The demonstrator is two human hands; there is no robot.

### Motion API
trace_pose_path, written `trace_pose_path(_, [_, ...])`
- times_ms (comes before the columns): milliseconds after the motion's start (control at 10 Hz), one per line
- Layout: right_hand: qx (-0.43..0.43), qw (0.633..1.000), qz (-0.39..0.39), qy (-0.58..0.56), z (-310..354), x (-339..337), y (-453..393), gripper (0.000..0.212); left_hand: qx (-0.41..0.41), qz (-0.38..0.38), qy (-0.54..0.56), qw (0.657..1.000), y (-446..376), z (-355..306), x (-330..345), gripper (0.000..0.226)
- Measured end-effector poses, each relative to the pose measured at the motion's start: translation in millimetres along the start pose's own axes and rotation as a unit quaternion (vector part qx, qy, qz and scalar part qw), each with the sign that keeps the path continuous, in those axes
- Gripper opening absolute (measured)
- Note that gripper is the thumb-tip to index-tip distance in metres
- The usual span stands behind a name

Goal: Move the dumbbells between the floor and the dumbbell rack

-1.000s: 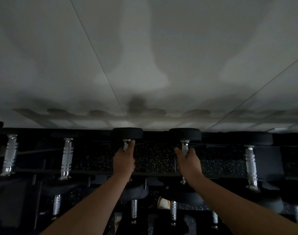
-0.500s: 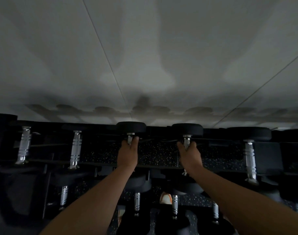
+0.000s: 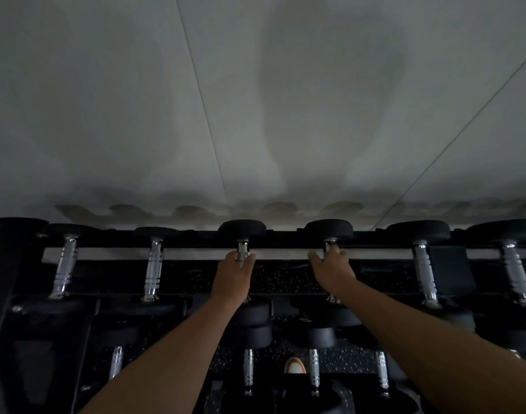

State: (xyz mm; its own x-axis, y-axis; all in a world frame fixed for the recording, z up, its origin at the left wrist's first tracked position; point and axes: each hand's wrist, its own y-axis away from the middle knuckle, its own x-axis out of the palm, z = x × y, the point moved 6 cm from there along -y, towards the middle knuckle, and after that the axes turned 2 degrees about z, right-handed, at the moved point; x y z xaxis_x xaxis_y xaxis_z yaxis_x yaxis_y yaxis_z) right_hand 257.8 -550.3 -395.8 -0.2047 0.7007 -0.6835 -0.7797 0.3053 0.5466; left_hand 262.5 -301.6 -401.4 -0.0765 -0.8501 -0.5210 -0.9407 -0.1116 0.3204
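Counting six dumbbells along the top tier of the dumbbell rack [image 3: 285, 236]: far-left dumbbell [image 3: 64, 265], second dumbbell [image 3: 154, 264], left-held dumbbell [image 3: 241, 231], right-held dumbbell [image 3: 328, 230], fifth dumbbell [image 3: 421, 265] and far-right dumbbell [image 3: 514, 264]. Making out at least four more chrome handles on the lower tier [image 3: 248, 370], though too dark down there for a sure count. Also showing two bare arms, and one shoe toe [image 3: 294, 366] down on the speckled floor [image 3: 282, 277] between the lower handles.

Looking alike throughout: round black end weights, ribbed shiny chrome grips, each lying front-to-back across the black rails, far heads close to the pale wall [image 3: 255, 115].

Reaching in with the left hand [image 3: 233, 277], fingers curled around the chrome grip of the left-held dumbbell, clamped on it. Reaching likewise with the right hand [image 3: 333, 271], fingers wrapped over the grip of the right-held dumbbell, thumb sticking out to the left. Both dumbbells sitting in the middle of the top tier, side by side; resting or just lifted, cannot tell.

Comparing with half a second before: hands gripping the same two handles, but now sitting further up the chrome toward the far heads. Taking in a wider sweep of the tier, with the sixth dumbbell coming into sight at the right edge and a pale strip showing behind the handles.
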Motion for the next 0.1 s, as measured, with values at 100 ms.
trace_pose_path(100, [-0.072,0.996,-0.041,-0.035,18.6,-1.7,32.8,0.066,0.059,0.011,-0.019,0.998,16.4,-14.9,-18.8,0.032])
